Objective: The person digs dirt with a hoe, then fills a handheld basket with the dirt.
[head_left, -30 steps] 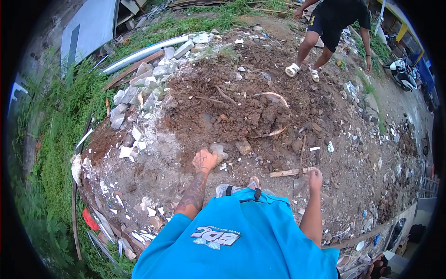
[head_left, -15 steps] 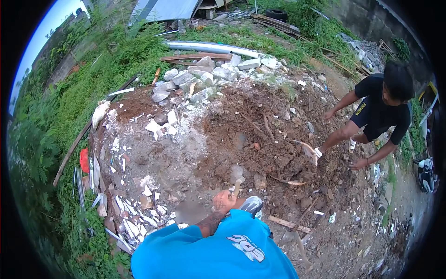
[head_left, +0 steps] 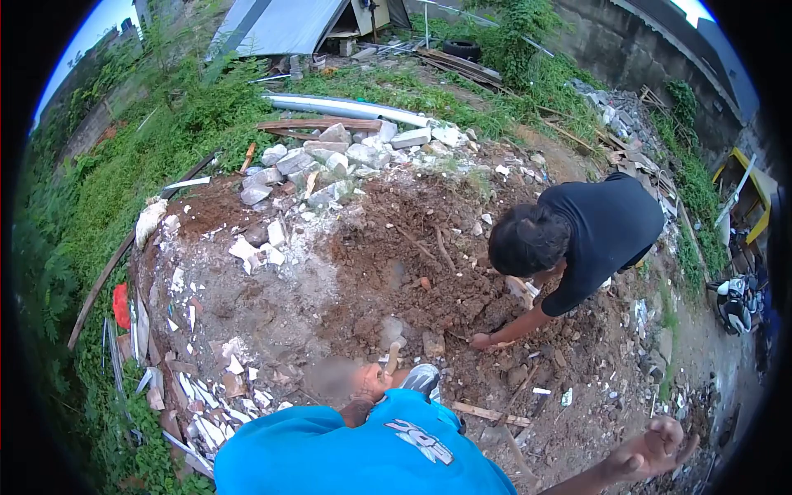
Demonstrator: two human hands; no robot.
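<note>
My left hand (head_left: 373, 381), in front of my blue shirt, is closed around a pale wooden handle (head_left: 393, 355). The handle's lower end is hidden, and I cannot make out the tool's head. A greyish stone-like patch (head_left: 392, 332) shows just beyond the handle. My right hand (head_left: 652, 452) is raised at the lower right, fingers spread, holding nothing, over the dirt and rubble. Dug-up brown soil (head_left: 462, 301) lies ahead of my left hand. Bending over that soil is a co-worker (head_left: 606, 231) in a dark shirt, one hand reaching down to the ground.
White broken tile pieces (head_left: 206, 412) are strewn at the left. Behind the soil lie a heap of broken concrete (head_left: 330, 161), wooden planks (head_left: 318, 124) and a long pipe (head_left: 346, 107). A wooden strip (head_left: 491, 413) rests near my foot (head_left: 422, 381). Plants line the left side.
My right hand has come into view, open, at the lower right. The co-worker has bent down and leaned left toward the soil. The view has shifted; my left hand keeps the handle.
</note>
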